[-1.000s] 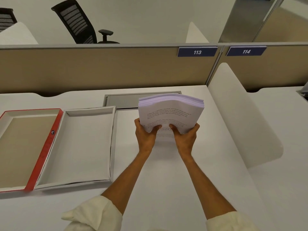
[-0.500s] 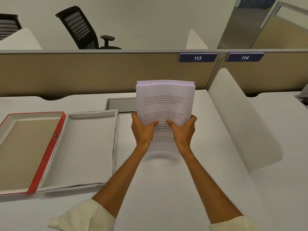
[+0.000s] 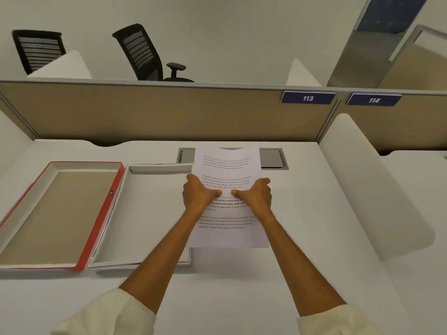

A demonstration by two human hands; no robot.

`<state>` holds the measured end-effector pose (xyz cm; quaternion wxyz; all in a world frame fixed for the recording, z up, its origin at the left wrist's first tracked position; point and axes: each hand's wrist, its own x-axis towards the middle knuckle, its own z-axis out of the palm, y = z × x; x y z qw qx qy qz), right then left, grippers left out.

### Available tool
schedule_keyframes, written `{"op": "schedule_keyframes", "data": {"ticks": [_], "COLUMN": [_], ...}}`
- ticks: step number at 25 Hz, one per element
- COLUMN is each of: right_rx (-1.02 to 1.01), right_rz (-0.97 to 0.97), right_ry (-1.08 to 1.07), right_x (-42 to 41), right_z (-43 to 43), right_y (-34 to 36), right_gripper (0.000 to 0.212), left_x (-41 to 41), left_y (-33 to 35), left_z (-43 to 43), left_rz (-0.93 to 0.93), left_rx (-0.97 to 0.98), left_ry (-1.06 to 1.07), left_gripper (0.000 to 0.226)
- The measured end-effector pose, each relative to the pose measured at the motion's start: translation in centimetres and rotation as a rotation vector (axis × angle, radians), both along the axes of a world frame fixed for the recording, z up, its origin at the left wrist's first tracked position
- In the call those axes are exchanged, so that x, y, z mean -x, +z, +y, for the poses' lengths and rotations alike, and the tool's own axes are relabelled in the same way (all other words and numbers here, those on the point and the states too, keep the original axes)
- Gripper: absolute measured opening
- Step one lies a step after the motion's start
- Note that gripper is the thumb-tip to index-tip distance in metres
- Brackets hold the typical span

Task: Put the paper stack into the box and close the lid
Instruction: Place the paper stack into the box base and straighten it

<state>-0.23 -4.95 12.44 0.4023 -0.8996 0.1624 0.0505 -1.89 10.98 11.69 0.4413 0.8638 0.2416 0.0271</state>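
Observation:
The paper stack (image 3: 227,165), white with printed text, is held upright above the desk with its printed face toward me. My left hand (image 3: 198,193) grips its left edge and my right hand (image 3: 256,193) its right edge, thumbs on the front. Left of the stack lies the open white box (image 3: 145,213), empty, its right wall partly behind the paper. Its red-edged lid (image 3: 104,211) lies flat and open further left, brown inside.
The white desk (image 3: 302,238) ends at a tan partition (image 3: 169,112) with labels 113 and 114. A grey cable hatch (image 3: 271,159) sits behind the stack. A white curved divider (image 3: 362,177) rises at the right. Black office chairs stand beyond the partition.
The stack has gone from bent over and tilted away to standing upright and flat toward me, shifted slightly left toward the box. Both hands keep their grip.

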Motion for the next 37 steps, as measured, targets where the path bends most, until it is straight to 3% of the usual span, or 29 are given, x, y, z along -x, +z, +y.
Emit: {"op": "schedule_keyframes", "data": {"ticks": [12,22,27,37], "right_rx": [-0.056,-0.052,-0.035,-0.005], "right_rz": [0.093,0.181,0.175,0.159], "right_ry": [0.104,0.132,0.153,0.213], "right_x": [1.9,1.5,1.1,0.4], "right_z": [14.1,23.2,23.3,24.1], "right_y": [-1.4,-5.5,-6.7,-8.3], "right_gripper": [0.082,0.079,0.079,0.068], "left_x": [2.3,2.7,2.6,1.7], "left_y": [-1.6,-4.9,-5.8,-7.7], "left_z": [14.3,23.1,23.4,24.1], "left_rz": [0.104,0.179,0.164,0.171], "left_rx": [-0.077,-0.016,0.019,0.026], "left_ry": [0.003,0.001,-0.019,-0.007], "left_gripper": [0.056,0.062,0.049,0.058]}}
